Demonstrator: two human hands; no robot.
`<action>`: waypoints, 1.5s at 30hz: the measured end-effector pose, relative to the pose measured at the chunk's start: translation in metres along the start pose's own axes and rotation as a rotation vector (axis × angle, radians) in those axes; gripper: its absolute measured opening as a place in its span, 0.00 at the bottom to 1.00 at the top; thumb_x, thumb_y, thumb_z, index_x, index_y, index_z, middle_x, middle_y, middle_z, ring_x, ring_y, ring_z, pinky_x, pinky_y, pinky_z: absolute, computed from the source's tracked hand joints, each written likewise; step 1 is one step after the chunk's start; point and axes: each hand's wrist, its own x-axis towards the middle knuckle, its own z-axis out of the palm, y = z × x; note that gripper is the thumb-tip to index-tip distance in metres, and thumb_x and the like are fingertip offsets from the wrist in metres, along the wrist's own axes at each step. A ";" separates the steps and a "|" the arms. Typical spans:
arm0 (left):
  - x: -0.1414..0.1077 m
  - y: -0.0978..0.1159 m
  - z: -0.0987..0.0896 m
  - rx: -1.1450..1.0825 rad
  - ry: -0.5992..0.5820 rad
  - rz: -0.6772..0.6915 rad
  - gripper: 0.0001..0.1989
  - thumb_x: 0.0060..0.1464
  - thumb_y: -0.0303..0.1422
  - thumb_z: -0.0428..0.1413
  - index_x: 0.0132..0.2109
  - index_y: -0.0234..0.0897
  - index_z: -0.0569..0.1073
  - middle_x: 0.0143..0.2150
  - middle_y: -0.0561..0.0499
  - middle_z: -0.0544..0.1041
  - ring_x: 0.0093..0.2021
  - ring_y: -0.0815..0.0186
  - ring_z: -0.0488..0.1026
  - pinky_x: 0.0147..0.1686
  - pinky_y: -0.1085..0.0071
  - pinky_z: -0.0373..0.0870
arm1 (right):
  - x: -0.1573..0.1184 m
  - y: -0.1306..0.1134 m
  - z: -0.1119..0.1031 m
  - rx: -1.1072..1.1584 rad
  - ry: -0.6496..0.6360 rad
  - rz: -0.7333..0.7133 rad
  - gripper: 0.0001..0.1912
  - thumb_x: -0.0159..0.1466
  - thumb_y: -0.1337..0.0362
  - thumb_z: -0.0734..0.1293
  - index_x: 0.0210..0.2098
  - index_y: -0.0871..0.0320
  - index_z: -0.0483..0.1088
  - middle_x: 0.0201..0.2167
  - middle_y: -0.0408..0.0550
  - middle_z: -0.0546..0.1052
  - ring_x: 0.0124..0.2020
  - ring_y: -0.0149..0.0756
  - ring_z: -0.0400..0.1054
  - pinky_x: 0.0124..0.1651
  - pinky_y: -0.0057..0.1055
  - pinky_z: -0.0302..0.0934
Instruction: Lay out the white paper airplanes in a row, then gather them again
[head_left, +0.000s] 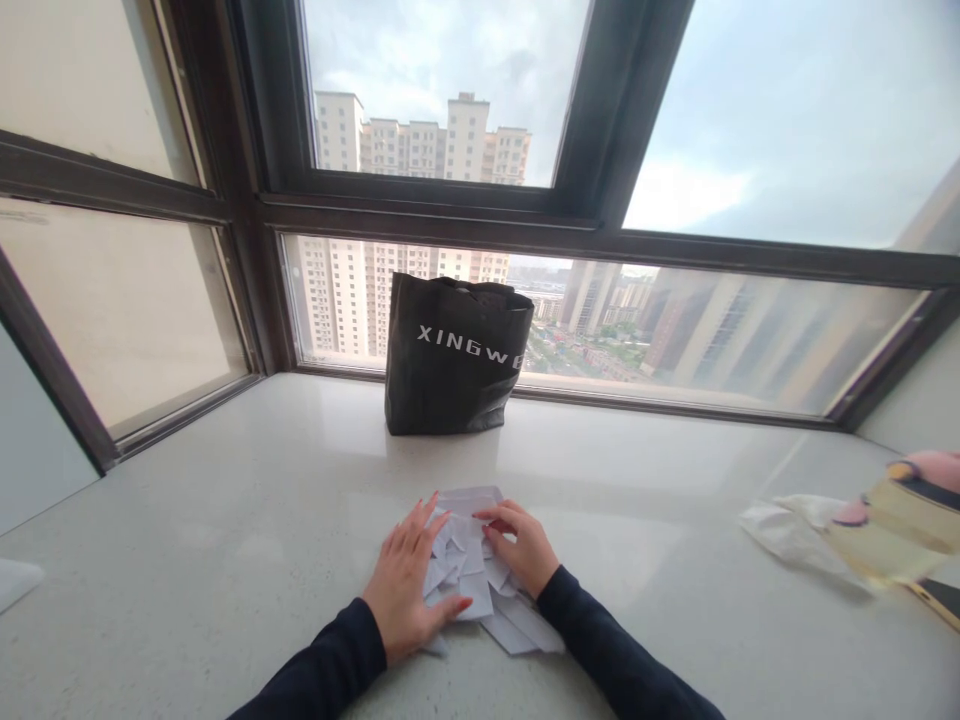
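A loose pile of torn white paper pieces (pixel 471 590) lies on the pale countertop, with a larger folded sheet (pixel 472 497) at its far edge. My left hand (pixel 409 575) rests over the pile's left side, fingers stretched out and thumb spread apart, holding nothing. On the right side, my right hand (pixel 525 548) has its fingers bent, and the thumb and index fingertips come close together at a piece of paper near the top of the pile. Some of the pieces are hidden under both hands.
A black bag (pixel 457 375) with white lettering stands upright behind the pile, near the window. To the right lie a crumpled white tissue (pixel 795 535), a blurred yellow-and-pink item (pixel 900 520) and a dark flat object (pixel 941 598). A white scrap (pixel 16 580) is at the left edge.
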 end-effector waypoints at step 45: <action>0.010 -0.004 -0.010 -0.605 0.539 -0.334 0.17 0.54 0.35 0.44 0.51 0.38 0.55 0.53 0.43 0.60 0.55 0.62 0.55 0.53 0.59 0.49 | -0.016 -0.004 -0.018 0.085 0.266 0.131 0.18 0.54 0.59 0.62 0.42 0.59 0.66 0.34 0.50 0.76 0.34 0.42 0.71 0.37 0.36 0.66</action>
